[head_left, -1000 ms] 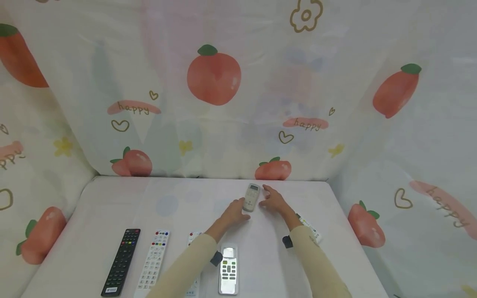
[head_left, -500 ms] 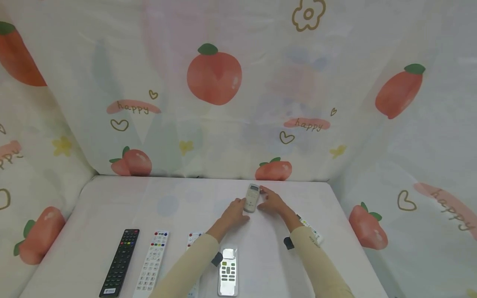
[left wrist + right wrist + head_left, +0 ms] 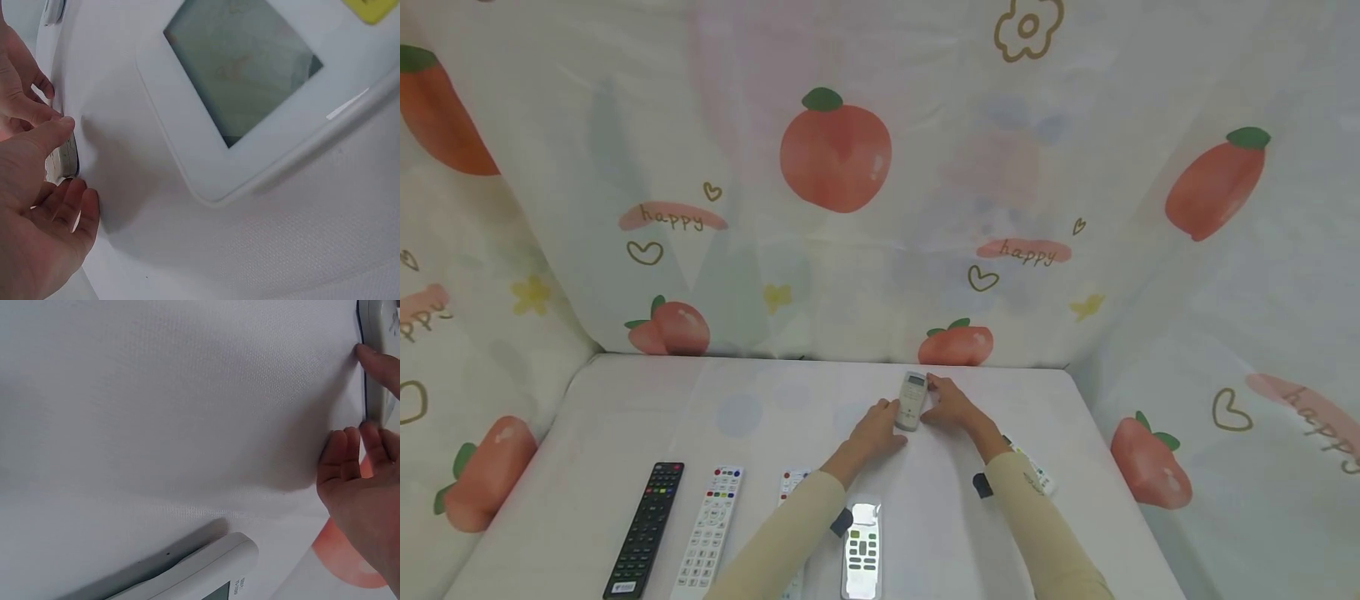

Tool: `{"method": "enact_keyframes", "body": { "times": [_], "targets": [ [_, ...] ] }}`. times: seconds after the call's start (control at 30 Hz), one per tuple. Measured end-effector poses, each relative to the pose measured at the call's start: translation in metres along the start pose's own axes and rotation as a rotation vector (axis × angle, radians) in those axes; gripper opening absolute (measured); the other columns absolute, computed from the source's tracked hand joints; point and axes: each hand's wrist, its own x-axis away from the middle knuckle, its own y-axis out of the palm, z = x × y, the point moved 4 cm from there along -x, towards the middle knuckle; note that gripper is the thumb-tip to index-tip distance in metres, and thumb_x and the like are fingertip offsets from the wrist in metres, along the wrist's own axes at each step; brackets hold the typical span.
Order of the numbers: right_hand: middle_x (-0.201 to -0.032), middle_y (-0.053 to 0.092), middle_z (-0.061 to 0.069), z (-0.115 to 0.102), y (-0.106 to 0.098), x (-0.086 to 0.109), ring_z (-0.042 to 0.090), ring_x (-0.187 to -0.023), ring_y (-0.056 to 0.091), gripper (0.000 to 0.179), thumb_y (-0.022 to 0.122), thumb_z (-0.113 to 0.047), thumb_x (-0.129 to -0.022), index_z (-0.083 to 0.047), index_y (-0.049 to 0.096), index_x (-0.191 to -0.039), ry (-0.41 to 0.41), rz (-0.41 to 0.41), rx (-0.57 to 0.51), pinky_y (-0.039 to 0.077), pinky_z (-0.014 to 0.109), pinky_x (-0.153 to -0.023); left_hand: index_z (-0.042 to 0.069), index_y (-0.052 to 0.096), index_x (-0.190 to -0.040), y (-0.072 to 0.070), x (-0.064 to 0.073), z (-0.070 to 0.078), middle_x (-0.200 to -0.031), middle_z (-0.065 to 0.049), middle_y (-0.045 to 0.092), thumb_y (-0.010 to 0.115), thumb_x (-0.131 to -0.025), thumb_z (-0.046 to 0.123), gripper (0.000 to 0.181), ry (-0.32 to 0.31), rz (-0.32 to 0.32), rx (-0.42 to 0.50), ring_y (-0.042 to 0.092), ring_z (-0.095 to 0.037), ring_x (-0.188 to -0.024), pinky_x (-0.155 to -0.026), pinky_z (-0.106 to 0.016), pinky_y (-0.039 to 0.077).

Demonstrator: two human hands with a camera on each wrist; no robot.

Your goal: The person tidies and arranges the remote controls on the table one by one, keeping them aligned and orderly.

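At the back of the white table lies a small grey-white remote control with a screen (image 3: 912, 402), slightly tilted. My left hand (image 3: 874, 432) holds its lower left corner; in the left wrist view the thumb and fingers lie about one end of the remote (image 3: 67, 156). On the opposite side my right hand (image 3: 951, 405) grips the right edge, the forefinger near the top and the thumb lower down. The right wrist view shows these fingertips touching the side of the remote (image 3: 375, 394). Parts of both hands leave the wrist frames.
Toward the front left lie a black remote (image 3: 644, 533) and a white remote (image 3: 709, 533). Another white remote (image 3: 792, 482) is partly under the left sleeve. A shiny remote (image 3: 862, 554) lies near the middle, and one more (image 3: 1039, 473) behind the right forearm. Patterned cloth walls (image 3: 835, 275) surround the table.
My right hand has closed in leftward from beside the remote onto its right edge. The left hand has stayed at the lower left corner. The view has shifted slightly.
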Motion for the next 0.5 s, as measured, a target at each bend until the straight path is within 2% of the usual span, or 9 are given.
{"method": "enact_keyframes", "body": {
  "times": [0.27,0.5],
  "targets": [
    [-0.14,0.046,0.025,-0.0003,-0.0031,0.0057,0.04,-0.134,0.04,0.082,0.084,-0.006,-0.075,0.007,0.04,-0.144,-0.009,0.005,0.0,0.031,0.053,-0.113,0.002,0.043,-0.147,-0.0001,-0.0005,0.0024,-0.128,-0.013,0.053,0.078,-0.087,0.016,0.071,0.013,0.021,0.015,0.055,-0.025,-0.115,-0.101,-0.038,0.047],
    [-0.139,0.047,0.022,0.0008,0.0027,0.0075,0.036,-0.129,0.044,0.081,0.085,-0.009,-0.077,0.006,0.04,-0.143,0.027,-0.01,-0.016,0.034,0.051,-0.112,0.0,0.046,-0.145,-0.0014,-0.0014,-0.001,-0.123,-0.013,0.053,0.08,-0.084,0.017,0.072,0.043,0.027,0.019,0.055,-0.022,-0.105,-0.097,-0.037,0.049]
  ]
}}
